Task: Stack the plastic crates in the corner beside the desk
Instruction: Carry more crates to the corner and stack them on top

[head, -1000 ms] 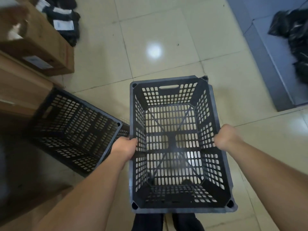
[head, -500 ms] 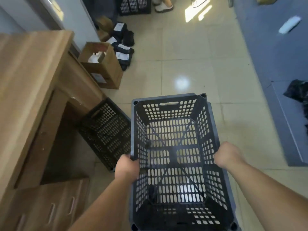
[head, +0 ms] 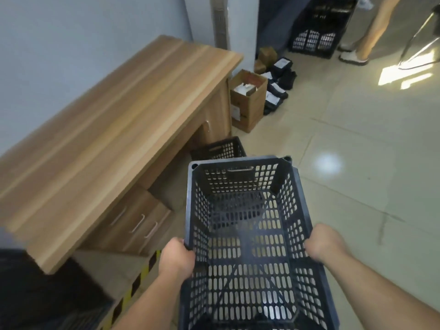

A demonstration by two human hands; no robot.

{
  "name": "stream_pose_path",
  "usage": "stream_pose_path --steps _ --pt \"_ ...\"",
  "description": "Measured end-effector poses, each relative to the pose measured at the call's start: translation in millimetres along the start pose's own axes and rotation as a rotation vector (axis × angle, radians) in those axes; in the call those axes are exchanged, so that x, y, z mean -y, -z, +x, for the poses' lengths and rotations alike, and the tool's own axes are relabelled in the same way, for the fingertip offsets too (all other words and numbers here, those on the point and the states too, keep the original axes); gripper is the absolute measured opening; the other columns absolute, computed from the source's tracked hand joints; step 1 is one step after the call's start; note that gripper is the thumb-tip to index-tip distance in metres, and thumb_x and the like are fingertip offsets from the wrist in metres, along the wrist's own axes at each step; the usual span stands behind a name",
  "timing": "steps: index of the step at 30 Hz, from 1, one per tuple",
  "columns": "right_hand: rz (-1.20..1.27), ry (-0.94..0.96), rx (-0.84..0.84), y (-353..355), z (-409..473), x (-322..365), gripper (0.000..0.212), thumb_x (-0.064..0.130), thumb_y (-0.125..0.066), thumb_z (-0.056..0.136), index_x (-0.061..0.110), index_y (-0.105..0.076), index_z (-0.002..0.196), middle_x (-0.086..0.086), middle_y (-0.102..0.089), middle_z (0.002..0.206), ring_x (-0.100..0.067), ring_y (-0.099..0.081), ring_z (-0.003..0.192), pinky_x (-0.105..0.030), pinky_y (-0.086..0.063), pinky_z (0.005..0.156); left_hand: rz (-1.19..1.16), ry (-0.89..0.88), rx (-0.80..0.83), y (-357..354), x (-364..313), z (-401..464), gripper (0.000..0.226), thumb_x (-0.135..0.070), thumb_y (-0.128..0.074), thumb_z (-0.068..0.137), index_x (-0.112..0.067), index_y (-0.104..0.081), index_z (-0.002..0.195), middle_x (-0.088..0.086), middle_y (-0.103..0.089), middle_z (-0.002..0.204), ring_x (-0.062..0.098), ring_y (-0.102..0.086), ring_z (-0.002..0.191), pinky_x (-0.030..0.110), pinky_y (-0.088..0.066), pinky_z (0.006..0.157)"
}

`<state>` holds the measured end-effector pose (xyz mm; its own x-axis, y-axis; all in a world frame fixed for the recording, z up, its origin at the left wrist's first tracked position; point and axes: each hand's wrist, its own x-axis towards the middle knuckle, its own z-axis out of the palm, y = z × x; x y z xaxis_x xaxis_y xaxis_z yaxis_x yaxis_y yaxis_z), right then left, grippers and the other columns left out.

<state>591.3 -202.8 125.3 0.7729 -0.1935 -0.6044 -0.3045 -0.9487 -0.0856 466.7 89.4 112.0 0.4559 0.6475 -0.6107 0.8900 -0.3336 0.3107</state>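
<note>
I hold the black crate point(head: 247, 236) level, left hand point(head: 176, 257) and right hand point(head: 325, 242) each in a closed grip on opposite rims, balanced for carrying beside the desk point(head: 114, 129).

Black slotted crate point(head: 247, 246); light striped wood-grain bench point(head: 114, 129); pale glossy tiled floor point(head: 369, 163); yellow-and-black hazard tape point(head: 140, 277); brown cardboard box point(head: 250, 108).

My one head-worn camera looks forward and down from above, close over the black perforated plastic crate point(head: 247, 236) before me, with the light wooden desk point(head: 114, 129) at its left.
</note>
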Motion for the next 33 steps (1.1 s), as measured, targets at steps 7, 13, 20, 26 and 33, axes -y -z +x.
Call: stream_pose_path --steps 7,13,20,26,33 --pt "-0.120 0.134 -0.013 -34.0 -63.5 57.1 0.022 0.011 -0.061 0.090 0.015 -0.051 0.071 -0.002 -0.055 0.073 -0.025 -0.059 0.073 -0.030 -0.047 0.062 -0.061 0.071 -0.064 50.3 96.6 -23.4 0.016 -0.017 -0.063 0.098 -0.020 -0.055 0.085 -0.004 -0.060 0.084 0.022 -0.061 0.086 0.033 -0.049 0.074" --pt "-0.169 0.274 -0.017 -82.3 -128.4 87.8 0.020 0.020 -0.064 0.089 0.014 -0.057 0.072 -0.004 -0.061 0.073 -0.026 -0.062 0.070 -0.030 -0.049 0.061 -0.129 0.155 -0.118 82.6 195.0 -50.0 0.021 -0.019 -0.066 0.098 -0.024 -0.053 0.082 -0.003 -0.060 0.084 0.016 -0.059 0.078 0.035 -0.052 0.074" --pt "-0.244 0.403 0.021 -142.8 -212.5 112.8 0.019 0.021 -0.064 0.088 0.014 -0.058 0.071 -0.005 -0.062 0.075 -0.028 -0.063 0.072 -0.030 -0.048 0.061 -0.220 0.246 -0.177 102.6 321.4 -92.9 0.008 -0.018 -0.066 0.097 -0.013 -0.063 0.102 0.004 -0.069 0.101 0.024 -0.064 0.090 0.033 -0.051 0.072" --pt "-0.288 0.486 0.057 -179.5 -273.7 129.8 0.011 0.022 -0.066 0.090 0.015 -0.062 0.082 -0.005 -0.066 0.083 -0.024 -0.066 0.078 -0.035 -0.057 0.070 -0.323 0.361 -0.208 112.1 398.1 -128.4 0.012 -0.016 -0.066 0.097 -0.019 -0.059 0.087 0.000 -0.065 0.084 0.014 -0.056 0.072 0.032 -0.042 0.058" --pt "-0.371 0.614 0.125 -204.5 -332.0 159.6 0.012 0.019 -0.065 0.093 0.015 -0.061 0.083 -0.004 -0.065 0.082 -0.020 -0.067 0.076 -0.034 -0.060 0.072 -0.348 0.421 -0.266 126.8 461.6 -178.8 0.013 -0.019 -0.065 0.093 -0.029 -0.072 0.094 -0.001 -0.073 0.087 0.021 -0.065 0.077 0.030 -0.046 0.063"
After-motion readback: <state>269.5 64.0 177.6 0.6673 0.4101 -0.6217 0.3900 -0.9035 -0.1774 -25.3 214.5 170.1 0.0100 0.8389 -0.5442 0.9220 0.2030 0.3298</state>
